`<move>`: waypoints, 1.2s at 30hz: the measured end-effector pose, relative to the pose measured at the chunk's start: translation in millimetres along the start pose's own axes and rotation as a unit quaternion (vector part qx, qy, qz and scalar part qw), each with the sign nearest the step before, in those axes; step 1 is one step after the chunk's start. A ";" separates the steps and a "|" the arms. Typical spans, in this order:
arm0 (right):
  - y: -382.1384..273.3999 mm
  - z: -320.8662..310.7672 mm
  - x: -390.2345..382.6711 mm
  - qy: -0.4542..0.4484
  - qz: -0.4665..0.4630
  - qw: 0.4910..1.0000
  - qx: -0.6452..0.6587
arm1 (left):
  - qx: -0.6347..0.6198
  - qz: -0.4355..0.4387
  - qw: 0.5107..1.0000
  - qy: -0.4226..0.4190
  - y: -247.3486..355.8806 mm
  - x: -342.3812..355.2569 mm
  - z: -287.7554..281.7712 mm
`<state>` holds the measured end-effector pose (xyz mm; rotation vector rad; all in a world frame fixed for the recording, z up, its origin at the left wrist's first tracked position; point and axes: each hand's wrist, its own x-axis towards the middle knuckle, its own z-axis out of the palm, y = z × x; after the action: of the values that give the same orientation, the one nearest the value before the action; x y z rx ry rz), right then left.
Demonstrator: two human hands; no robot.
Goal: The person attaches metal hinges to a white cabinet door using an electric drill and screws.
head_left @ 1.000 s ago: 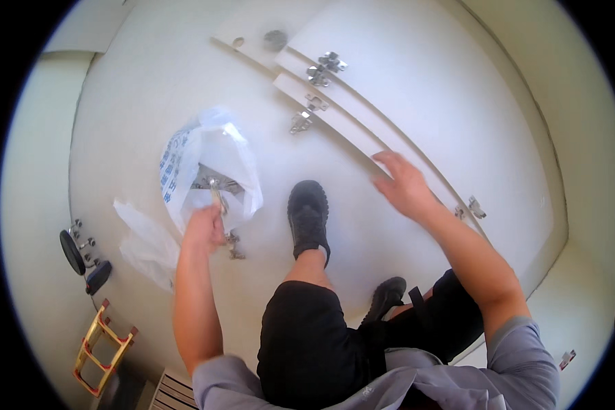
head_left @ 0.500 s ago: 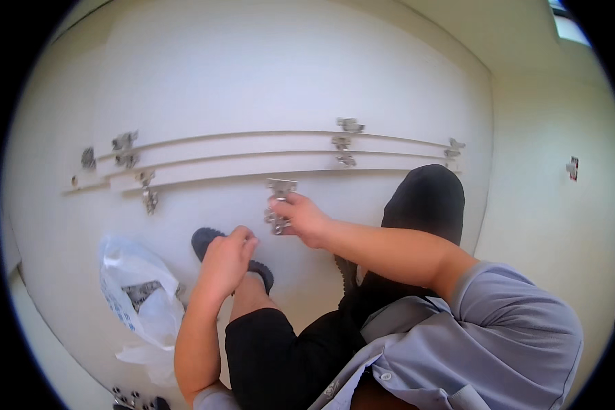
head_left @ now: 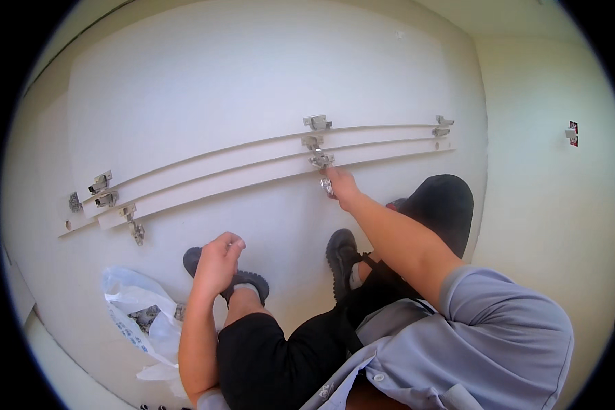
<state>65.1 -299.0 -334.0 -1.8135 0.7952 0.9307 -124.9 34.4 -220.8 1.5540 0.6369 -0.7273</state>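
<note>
My right hand (head_left: 343, 188) reaches out to the front edge of the nearest long white strip (head_left: 219, 187), its fingers closed around a silvery metal cabinet hinge (head_left: 326, 186). That hinge is partly covered by the fingers and lies close against another hinge (head_left: 320, 160) on the strip. Above my left shoe, my left hand (head_left: 217, 263) hangs with its fingers curled and pressed together; whatever they may hold is too small to make out. More hinges sit along the strips: a pair at the left end (head_left: 101, 183), one at the front left (head_left: 134, 227) and some at the right end (head_left: 443, 121).
A white plastic bag (head_left: 119, 290) with metal parts (head_left: 143, 318) inside lies open on the floor at the left. My black shoes (head_left: 342, 263) stand between me and the strips. A pale wall (head_left: 533, 171) with a small fitting (head_left: 572, 134) rises at the right.
My right hand has carried its hinge forward and right to the strip's middle hinges. The left hand has moved slightly left and down. The whole view has tilted a little.
</note>
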 end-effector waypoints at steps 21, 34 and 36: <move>49.7 10.9 9.7 0.129 0.190 0.972 -0.055 | 0.059 -0.257 0.714 0.649 -338.5 -127.9 -63.1; 20.5 65.2 -59.1 -0.105 0.170 0.953 -0.229 | 0.215 -0.348 0.817 0.407 -289.1 -99.9 -84.3; 12.8 78.8 -66.2 -0.140 0.142 0.949 -0.245 | 0.270 -0.342 0.817 0.378 -277.5 -120.6 -78.8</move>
<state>0.6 -222.7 -306.2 -1.9427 0.6928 1.6541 -406.0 143.3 -304.0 2.1796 1.7717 -0.8420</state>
